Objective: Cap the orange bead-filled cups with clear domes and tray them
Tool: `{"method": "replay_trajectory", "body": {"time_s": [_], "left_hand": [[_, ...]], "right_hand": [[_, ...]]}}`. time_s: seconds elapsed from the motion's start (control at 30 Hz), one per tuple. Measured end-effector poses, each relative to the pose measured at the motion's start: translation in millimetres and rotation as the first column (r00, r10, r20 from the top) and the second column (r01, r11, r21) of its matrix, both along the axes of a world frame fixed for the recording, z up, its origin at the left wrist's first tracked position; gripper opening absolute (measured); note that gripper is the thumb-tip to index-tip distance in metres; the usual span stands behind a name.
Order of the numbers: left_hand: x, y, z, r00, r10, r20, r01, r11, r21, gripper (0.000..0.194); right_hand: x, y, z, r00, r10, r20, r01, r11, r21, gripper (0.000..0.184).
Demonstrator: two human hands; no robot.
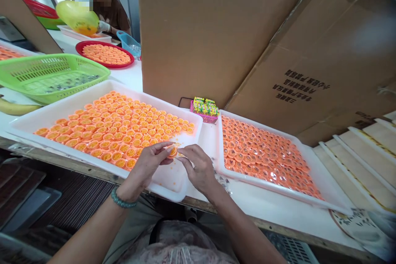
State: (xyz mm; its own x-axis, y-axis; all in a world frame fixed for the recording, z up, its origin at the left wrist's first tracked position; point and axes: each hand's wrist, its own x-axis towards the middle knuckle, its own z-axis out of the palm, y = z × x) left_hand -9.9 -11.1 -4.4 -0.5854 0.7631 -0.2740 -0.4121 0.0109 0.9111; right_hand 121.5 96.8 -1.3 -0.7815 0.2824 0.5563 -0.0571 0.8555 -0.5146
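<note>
Left hand (149, 161): it's pinching an orange cup (172, 152) over the left tray's bare end.
Right hand (200, 169): fingertips are meeting the cup's rim; whether they're gripping anything, I can't tell.
Good handling: a light pinch, keeping the cup level, is probably best for holding its yellow filling in.
Left tray (168, 179): filled cups (119, 136) are crowding it.
Right tray (335, 203): dark-centred cups (262, 152) are lying close-packed.
Hidden: fingers are covering part of the held cup; across the table, a yellow bowl (74, 13) is blocking a co-worker's (116, 14) other hand.
</note>
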Motion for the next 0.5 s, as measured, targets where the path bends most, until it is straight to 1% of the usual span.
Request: {"method": "replay_trajectory", "body": {"time_s": [0.07,0.17,0.27,0.4,0.5], "left_hand": [[-1.0,0.0,0.5,0.999,-0.026,0.039,0.026,1.000,0.016,0.038],[-2.2,-0.9,1.5,0.994,-0.076,0.079,0.073,0.997,0.032,0.033],[-3.2,-2.7,3.7,0.987,-0.124,0.107,0.118,0.992,0.054,0.031],[-3.9,-3.2,5.7,0.977,-0.145,0.157,0.137,0.989,0.061,0.030],[-3.4,-2.0,4.8,0.978,-0.148,0.145,0.140,0.988,0.065,0.024]], "right_hand": [[-5.0,1.1,-1.4,1.000,0.006,-0.020,-0.006,0.999,0.039,0.025],[-10.5,2.6,-2.3,0.999,0.025,-0.043,-0.021,0.995,0.099,0.023],[-10.9,3.0,-1.0,0.999,0.002,-0.053,0.004,0.994,0.112,0.020],[-7.9,4.9,1.3,0.999,0.042,0.021,-0.044,0.990,0.131,0.016],[-6.7,7.2,0.8,0.994,0.077,0.073,-0.084,0.991,0.105,0.012]]}}
